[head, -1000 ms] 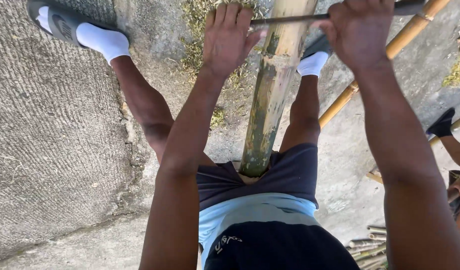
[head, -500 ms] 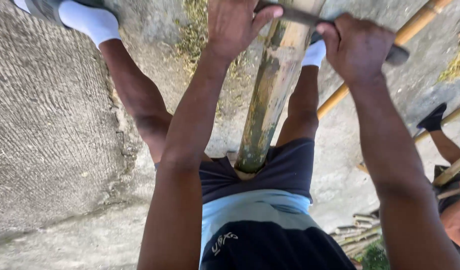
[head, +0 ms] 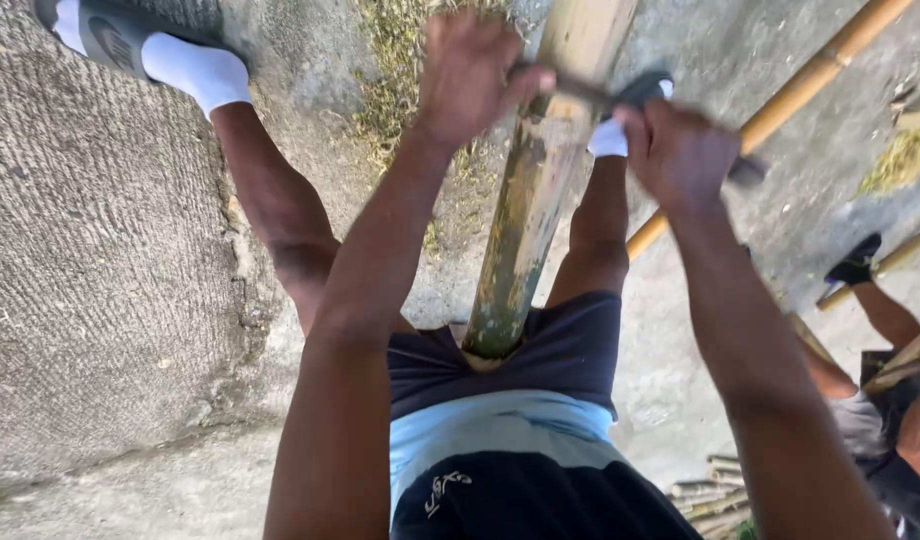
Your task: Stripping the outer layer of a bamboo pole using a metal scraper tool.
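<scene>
A thick greenish bamboo pole point(head: 525, 210) runs from between my legs up and away over the concrete ground. A long dark blade point(head: 590, 92) lies across the pole. My left hand point(head: 470, 75) is closed on the blade's left end. Gripping its dark handle end on the right of the pole is my right hand point(head: 680, 150). Both arms are stretched forward. My legs straddle the pole, in white socks and dark shoes point(head: 110, 35).
Rough concrete point(head: 90, 260) lies to the left, with dry grass point(head: 395, 80) near the pole. A thinner yellow bamboo pole point(head: 800, 85) slants at the right. Another person's leg and dark shoe point(head: 855, 265) show at the right edge, with cut bamboo strips point(head: 710, 495) below.
Both hands and the blade have come down the pole toward me. The view has tilted slightly downward.
</scene>
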